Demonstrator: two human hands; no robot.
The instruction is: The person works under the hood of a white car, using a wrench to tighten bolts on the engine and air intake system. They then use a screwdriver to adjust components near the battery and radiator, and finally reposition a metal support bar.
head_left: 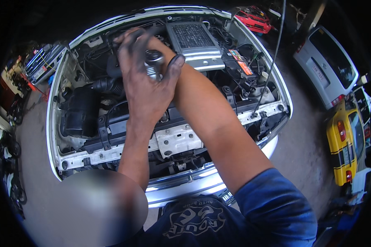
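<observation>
My left hand (146, 86) is over the left-middle of an open engine bay, its fingers bent forward and darkened with grime. A chrome, round-headed tool (153, 57), which looks like a ratchet or socket piece, sits between its thumb and fingers. Its lower part is hidden by the hand. My right forearm (202, 99) crosses beneath the left hand toward the far left. Only a little of my right hand (130, 32) shows past the left fingers, deep among hoses; its grip is hidden. Just right of both hands lies a finned intercooler (193, 37).
A black air-filter box (82, 111) is at the bay's left, a battery (241, 66) at its right. A thin prop rod (272, 61) rises on the right. The white front crossmember (179, 142) is nearest me. A silver van (325, 66) and yellow car (344, 144) stand right.
</observation>
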